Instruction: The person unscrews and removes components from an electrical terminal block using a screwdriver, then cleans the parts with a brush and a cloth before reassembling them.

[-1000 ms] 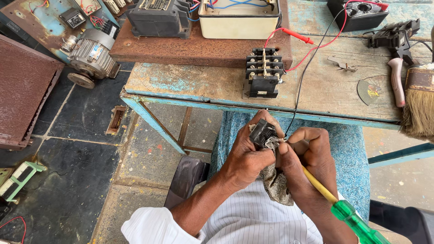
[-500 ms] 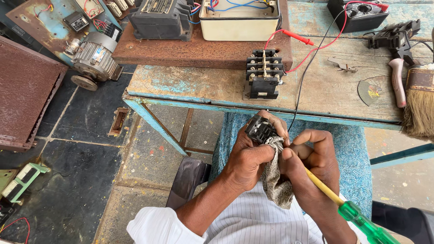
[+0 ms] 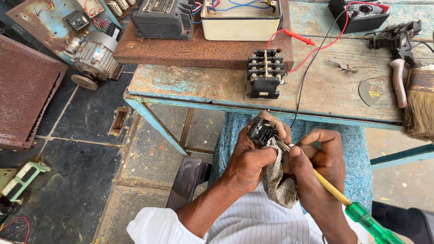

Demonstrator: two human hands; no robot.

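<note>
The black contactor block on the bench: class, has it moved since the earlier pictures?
No. The black contactor block sits at the same spot against the rusty plate's front edge; only the camera shifted slightly.

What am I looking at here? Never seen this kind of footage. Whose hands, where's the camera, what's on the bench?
No machine here: a person works with bare hands, and one camera on their head looks down at their lap. The left hand grips a small black electrical part along with a patterned rag. The right hand holds a screwdriver with a yellow shaft and green handle, its tip at the part. Ahead is a worn wooden workbench. On it stand a black contactor-like block, a meter with red and black leads, a brush and a cream box. An electric motor lies to the left, below the bench.
</note>
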